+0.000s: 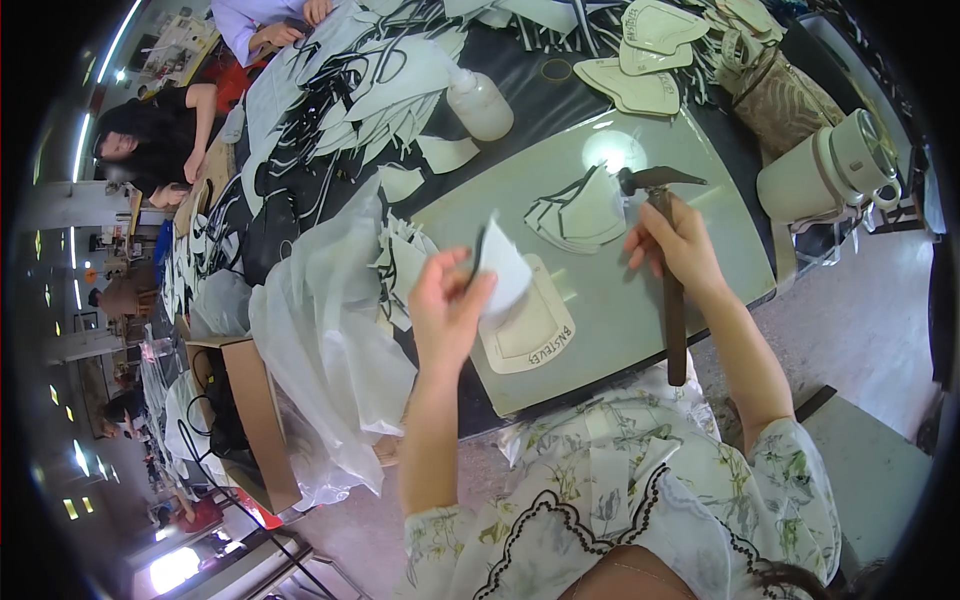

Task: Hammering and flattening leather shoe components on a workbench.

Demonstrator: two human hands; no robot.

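Observation:
My left hand [447, 305] pinches a white curved cut piece [507, 268] with a dark edge, raised over the board. Under it, a cream template [532, 345] with handwriting lies flat. My right hand [688, 245] grips a hammer [674, 325] by its brown wooden handle, its dark metal head pointing away from me. Left of the hammer head, a small fanned stack of white pieces [588, 218] with black edges rests on the pale green board [640, 330].
Heaps of white pieces with black strips [400, 85] cover the far left. A white bottle [482, 105] stands beyond the board, cream templates [630, 85] farther back. A large tumbler [815, 180] is at right. Clear plastic [325, 330] and a cardboard box [255, 410] lie left. Other people sit across.

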